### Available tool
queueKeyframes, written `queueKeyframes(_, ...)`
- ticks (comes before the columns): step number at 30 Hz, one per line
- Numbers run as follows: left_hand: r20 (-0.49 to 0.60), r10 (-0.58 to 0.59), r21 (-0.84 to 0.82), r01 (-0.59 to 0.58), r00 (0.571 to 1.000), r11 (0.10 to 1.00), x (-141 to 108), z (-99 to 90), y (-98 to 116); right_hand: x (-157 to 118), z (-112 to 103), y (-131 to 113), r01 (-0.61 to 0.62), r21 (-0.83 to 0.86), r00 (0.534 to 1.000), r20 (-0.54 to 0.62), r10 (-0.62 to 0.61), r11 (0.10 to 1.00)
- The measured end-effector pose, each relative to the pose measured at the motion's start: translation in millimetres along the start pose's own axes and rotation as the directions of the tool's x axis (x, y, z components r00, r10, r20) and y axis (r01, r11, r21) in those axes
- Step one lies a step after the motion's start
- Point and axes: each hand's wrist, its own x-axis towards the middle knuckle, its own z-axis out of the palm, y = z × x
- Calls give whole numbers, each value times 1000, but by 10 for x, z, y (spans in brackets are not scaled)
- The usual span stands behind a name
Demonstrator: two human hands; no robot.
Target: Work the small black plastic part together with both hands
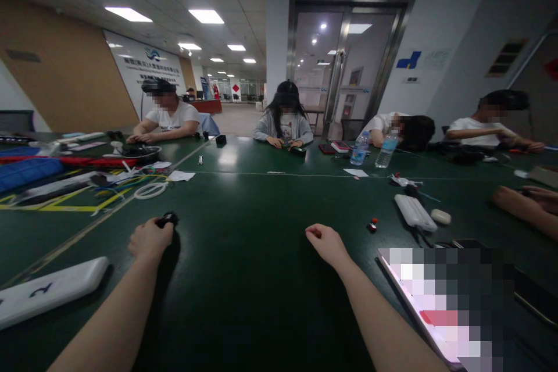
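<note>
On the left side of the dark green table, my left hand (148,239) is closed around a small black object (168,219). It sticks out past the fingertips, and its kind is too dark to make out. My right hand (326,244) is over the table right of the middle, fingers curled in and thumb near the fingertips. Whatever it may hold is hidden. A small red and dark item (372,225) lies to the right of that hand. Closer to my right forearm is a tablet-like device (405,288) with a lit, blurred screen.
A long white case (56,290) lies left of my left forearm. Cables (150,190) and a blue tray (30,173) fill the far left. A white power bank (414,213) and two water bottles (386,151) stand or lie right. Several people sit around the table (244,279).
</note>
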Motion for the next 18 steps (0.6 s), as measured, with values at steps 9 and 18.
queueKeyframes(9,30,-18,42,17,999,999,-19,-26,20,-2,5,7,0,8,1000,1,0,1000)
queueKeyframes(18,6,-29,80,28,1000,996,-38,-21,18,17,11,35,-3,20,1000,6,3,1000)
